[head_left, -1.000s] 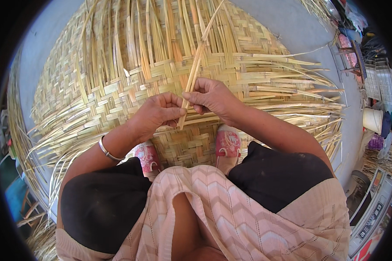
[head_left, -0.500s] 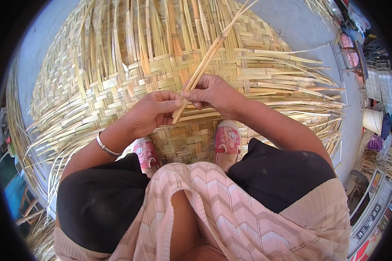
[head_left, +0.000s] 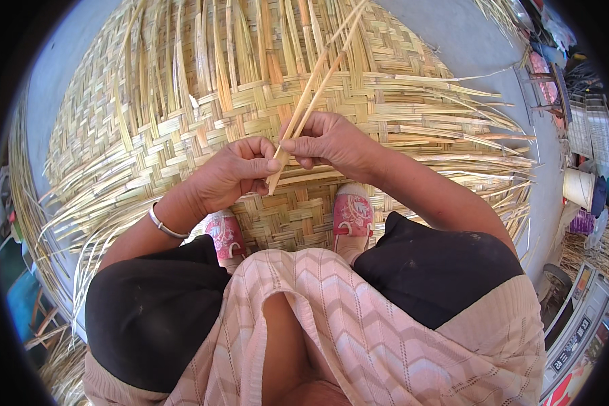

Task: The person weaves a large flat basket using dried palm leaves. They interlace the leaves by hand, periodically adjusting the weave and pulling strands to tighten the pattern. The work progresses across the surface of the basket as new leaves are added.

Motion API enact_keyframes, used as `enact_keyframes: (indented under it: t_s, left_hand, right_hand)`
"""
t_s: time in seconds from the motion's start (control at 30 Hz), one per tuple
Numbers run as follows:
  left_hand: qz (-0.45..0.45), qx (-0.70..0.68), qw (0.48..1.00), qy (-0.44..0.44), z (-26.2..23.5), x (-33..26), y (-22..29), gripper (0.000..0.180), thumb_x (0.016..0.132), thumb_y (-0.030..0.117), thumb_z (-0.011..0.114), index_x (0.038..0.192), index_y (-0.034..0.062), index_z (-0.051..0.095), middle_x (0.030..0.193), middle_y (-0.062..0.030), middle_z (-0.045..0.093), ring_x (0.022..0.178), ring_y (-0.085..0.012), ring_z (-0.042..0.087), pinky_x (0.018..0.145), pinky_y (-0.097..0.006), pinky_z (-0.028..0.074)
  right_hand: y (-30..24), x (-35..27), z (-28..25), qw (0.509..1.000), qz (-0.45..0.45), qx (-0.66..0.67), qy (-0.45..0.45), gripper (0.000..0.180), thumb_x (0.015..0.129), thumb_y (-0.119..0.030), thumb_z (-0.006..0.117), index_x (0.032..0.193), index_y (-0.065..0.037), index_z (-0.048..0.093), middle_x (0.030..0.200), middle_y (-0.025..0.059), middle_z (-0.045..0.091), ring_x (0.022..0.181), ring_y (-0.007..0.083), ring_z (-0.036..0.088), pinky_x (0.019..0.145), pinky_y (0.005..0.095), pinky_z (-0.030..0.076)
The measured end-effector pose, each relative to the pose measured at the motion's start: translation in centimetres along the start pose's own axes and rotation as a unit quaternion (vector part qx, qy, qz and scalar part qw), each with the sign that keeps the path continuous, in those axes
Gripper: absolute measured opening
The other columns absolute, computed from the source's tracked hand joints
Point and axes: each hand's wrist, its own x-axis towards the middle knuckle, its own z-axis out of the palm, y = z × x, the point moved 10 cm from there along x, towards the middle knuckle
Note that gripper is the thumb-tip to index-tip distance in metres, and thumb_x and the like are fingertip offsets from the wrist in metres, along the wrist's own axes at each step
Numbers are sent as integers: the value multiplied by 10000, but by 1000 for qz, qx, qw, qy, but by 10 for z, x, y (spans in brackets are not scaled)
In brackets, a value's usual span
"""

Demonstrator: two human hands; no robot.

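A large woven bamboo mat [head_left: 183, 128] lies on the ground under me, with loose strip ends fanning out at its edges. My left hand [head_left: 233, 172] and my right hand [head_left: 325, 142] meet over its near part. Both pinch the lower end of two thin bamboo strips [head_left: 318, 81], which slant up and to the right over the mat. My left wrist wears a silver bangle [head_left: 164, 227]. My two feet in pink patterned shoes [head_left: 352, 216] rest on the woven part just below the hands.
Grey concrete floor [head_left: 467, 47] shows beyond the mat at the right. A white bucket [head_left: 578, 186], stacked crates and clutter stand along the right edge. Loose bamboo strips [head_left: 474, 135] stick out to the right and lower left.
The strips have tilted more to the right and both hands have shifted slightly up the mat. The grip on the strips stays the same.
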Motion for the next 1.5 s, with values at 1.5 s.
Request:
enact_keyframes:
  t_s: [1.5]
  left_hand:
    - [-129,210,967,62,-9,-4,-38,164,879,176,683,883,12,673,729,-34,656,618,-100,629,559,-215,490]
  right_hand:
    - [7,20,-95,964,43,-157,212,246,867,-228,706,948,-5,643,741,21,618,598,80,586,553,224,528]
